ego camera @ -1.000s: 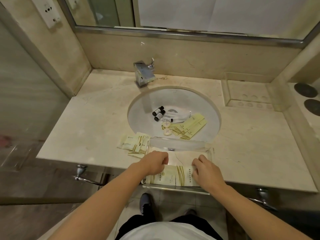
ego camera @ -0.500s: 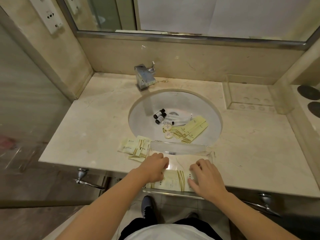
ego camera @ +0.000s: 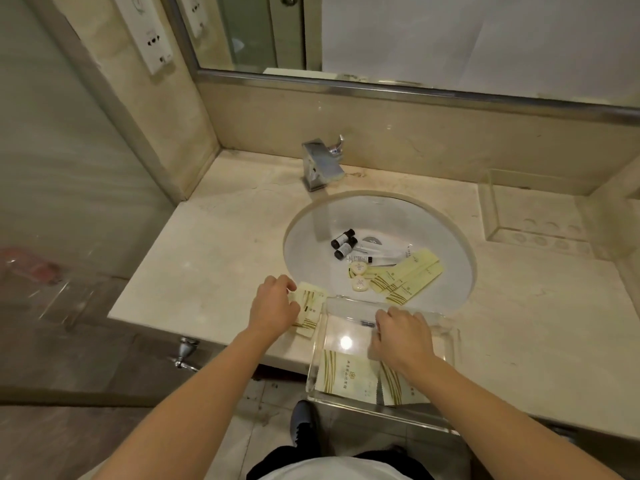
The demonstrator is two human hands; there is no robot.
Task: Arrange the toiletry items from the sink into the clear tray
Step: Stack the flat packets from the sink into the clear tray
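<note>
A clear tray stands on the counter's front edge, below the sink. Two yellow packets lie flat in its near end. My right hand hovers over the tray's middle, fingers curled, nothing visibly held. My left hand rests on a small pile of yellow packets on the counter left of the tray; whether it grips them is unclear. In the sink lie two dark bottles, a white tube, two round soaps and several yellow packets.
A chrome faucet stands behind the sink. A second clear tray sits at the counter's back right. A mirror spans the wall, with a socket panel at left. Towel hooks stick out below the counter edge.
My left hand left the tray and moved up-left onto the packet pile on the counter. My right hand lifted off the packets in the tray toward its middle.
</note>
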